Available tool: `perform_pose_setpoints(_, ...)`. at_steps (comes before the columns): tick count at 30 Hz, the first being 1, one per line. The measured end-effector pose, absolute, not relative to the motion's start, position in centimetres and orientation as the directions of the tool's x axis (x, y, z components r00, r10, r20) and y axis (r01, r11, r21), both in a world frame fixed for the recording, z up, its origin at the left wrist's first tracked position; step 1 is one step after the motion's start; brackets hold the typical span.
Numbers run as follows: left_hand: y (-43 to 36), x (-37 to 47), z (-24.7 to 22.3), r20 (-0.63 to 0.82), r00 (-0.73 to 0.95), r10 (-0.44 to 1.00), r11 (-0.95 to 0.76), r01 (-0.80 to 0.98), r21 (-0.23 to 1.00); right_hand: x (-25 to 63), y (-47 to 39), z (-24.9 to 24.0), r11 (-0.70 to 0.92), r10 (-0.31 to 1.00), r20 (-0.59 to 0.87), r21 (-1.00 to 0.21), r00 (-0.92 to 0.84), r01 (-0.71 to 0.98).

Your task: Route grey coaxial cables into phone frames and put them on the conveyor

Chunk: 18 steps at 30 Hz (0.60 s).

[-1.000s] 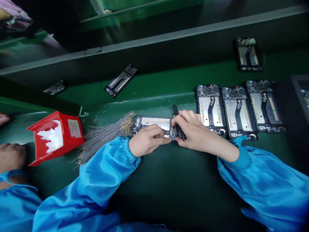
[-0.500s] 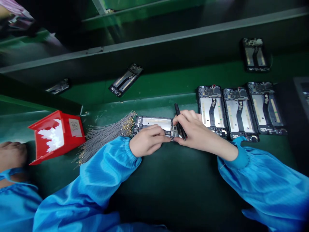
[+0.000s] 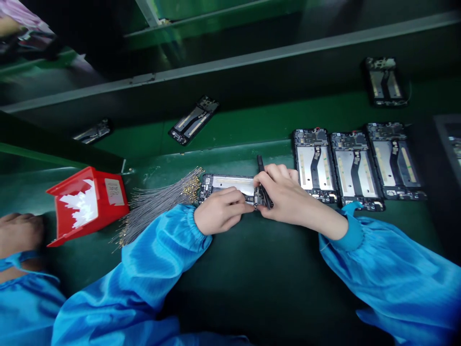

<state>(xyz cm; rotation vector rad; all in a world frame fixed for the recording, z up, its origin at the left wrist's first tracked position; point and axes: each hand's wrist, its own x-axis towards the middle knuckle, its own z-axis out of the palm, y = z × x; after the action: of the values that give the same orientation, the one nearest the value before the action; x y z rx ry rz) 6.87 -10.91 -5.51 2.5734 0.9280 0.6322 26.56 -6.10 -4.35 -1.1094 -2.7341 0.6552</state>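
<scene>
An opened phone (image 3: 232,182) lies sideways on the green bench, its circuit board end to the right. My left hand (image 3: 220,210) rests over its lower edge, fingers bent together and fingertips at the board; whether they pinch anything is hidden. Closed round a black pen-like tool (image 3: 260,164), my right hand (image 3: 284,194) is at the right end of the phone, with the tool slanting down onto the board. A bundle of thin grey cables with gold ends (image 3: 162,202) lies just left of the phone, partly under my left sleeve.
A red bin (image 3: 117,192) with white pieces stands at the left, beside another person's hand (image 3: 21,233). Three opened phones (image 3: 322,168) line up at the right. More phones (image 3: 194,120) lie on the rear ledge, below a grey rail.
My right hand and the black tool have shifted slightly left over the phone's board end. My left hand has hardly moved. The view has shifted a little.
</scene>
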Motion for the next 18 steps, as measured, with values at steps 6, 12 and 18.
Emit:
perform_pose_setpoints(6,-10.9,7.0,-5.4,0.284,0.648,0.707,-0.673,0.492,0.552,26.7,-5.9,-4.5,0.646,0.671,-0.035,-0.464,-0.74,0.607)
perform_pose_setpoints(12,-10.8,6.9,-5.5,0.278,0.659,0.699,-0.676,0.481,0.558,26.4,-5.5,-4.3,0.644,0.663,-0.076,-0.449,-0.745,0.619)
perform_pose_setpoints(18,-10.8,6.8,-5.6,0.28,0.677,0.681,-0.692,0.468,0.55,25.6,-5.5,-3.9,0.652,0.671,-0.11,-0.384,-0.733,0.654)
